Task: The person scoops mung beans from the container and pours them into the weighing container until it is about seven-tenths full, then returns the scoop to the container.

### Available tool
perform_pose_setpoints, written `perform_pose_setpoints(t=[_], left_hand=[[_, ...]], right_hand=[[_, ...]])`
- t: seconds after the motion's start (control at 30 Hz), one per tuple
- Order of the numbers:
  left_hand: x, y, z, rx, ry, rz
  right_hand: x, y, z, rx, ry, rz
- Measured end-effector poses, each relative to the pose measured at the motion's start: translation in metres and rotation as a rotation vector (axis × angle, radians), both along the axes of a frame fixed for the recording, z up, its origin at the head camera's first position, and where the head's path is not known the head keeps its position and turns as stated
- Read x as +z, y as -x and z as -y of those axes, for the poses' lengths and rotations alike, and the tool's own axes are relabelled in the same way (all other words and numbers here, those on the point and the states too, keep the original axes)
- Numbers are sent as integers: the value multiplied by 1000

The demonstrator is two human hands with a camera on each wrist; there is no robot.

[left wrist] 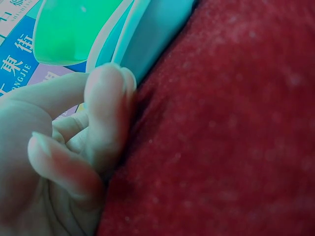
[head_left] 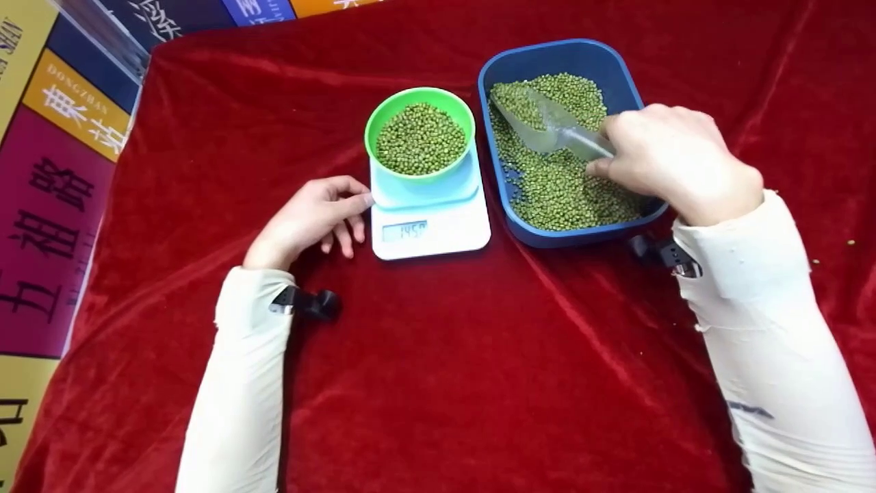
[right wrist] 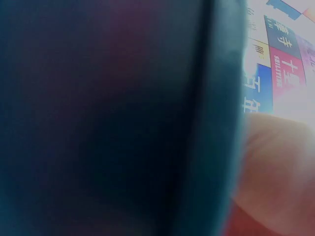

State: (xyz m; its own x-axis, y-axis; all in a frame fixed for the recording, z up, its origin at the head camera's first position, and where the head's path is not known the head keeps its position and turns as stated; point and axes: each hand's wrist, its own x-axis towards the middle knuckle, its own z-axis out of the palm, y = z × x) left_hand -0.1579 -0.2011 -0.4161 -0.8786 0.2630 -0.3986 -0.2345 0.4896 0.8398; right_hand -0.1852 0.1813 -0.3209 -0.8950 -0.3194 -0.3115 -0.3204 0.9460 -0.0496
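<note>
My right hand [head_left: 674, 154] grips the handle of a clear plastic scoop [head_left: 564, 133], its bowl full of green mung beans and low over the beans [head_left: 561, 198] in a blue tub [head_left: 578, 236]. Left of the tub a white kitchen scale [head_left: 438, 236] carries a green bowl [head_left: 383, 116] of mung beans; its display seems to read about 145. With relaxed fingers, my left hand [head_left: 315, 212] touches the scale's left edge. In the left wrist view its fingertips [left wrist: 106, 93] meet the scale's side [left wrist: 157, 37]. The tub's wall [right wrist: 216, 123] blocks most of the right wrist view.
Dark red velvet cloth [head_left: 479, 370] covers the table. A few stray beans [head_left: 851, 242] lie on it at the right. Coloured panels with large characters [head_left: 55, 198] stand along the left and back edges. Each wrist wears a small black camera [head_left: 318, 305].
</note>
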Motion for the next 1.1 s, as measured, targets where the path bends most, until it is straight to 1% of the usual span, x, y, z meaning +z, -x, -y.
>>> perform_pose_setpoints(t=[0.23, 0.4, 0.47, 0.57, 0.83, 0.97, 1.1], left_hand=[[1, 1, 0, 4, -6, -2], [1, 1, 0, 1, -8, 1], [0, 1, 1, 1, -7, 2], [0, 0, 1, -3, -2, 4], [-2, 1, 1, -5, -1, 1], [-3, 1, 1, -5, -2, 5], [-2, 2, 1, -3, -1, 5]], right_hand=[[0, 2, -3, 15, 97, -57], [1, 1, -4, 4, 138, -37], [2, 0, -5, 2, 147, -18], [5, -2, -8, 0, 162, -14], [18, -7, -21, -22, 213, -40], [22, -10, -28, -45, 241, -53], [23, -9, -32, -63, 272, -56]])
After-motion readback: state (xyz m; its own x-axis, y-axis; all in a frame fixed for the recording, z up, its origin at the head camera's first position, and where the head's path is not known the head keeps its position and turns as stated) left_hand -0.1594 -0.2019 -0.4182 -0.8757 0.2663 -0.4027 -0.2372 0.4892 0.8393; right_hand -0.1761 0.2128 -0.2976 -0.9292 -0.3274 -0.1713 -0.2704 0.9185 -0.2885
